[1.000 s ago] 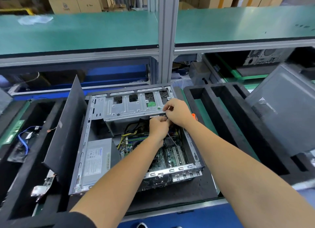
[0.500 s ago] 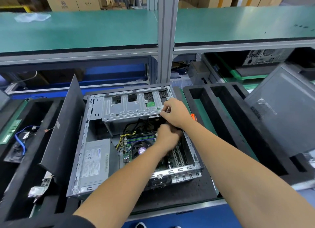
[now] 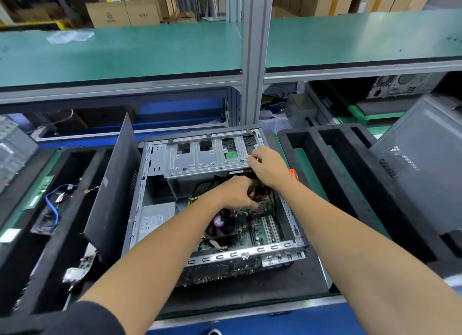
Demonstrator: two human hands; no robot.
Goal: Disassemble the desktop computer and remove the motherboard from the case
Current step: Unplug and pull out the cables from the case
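green-topped shelf (image 3: 120,52) | grey upright post (image 3: 255,54) | stacked cardboard boxes (image 3: 125,13) behind

Count, taken around the open case (image 3: 140,204): one motherboard (image 3: 260,228) inside it, one power supply (image 3: 155,220), one drive cage (image 3: 200,157). Two foam trays flank it, left (image 3: 75,157) and right (image 3: 312,139). My two hands: left (image 3: 236,193), right (image 3: 268,165).

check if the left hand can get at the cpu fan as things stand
Probably yes: the case is open on top, and the left hand is already inside, just beyond the cpu fan, with nothing covering it.
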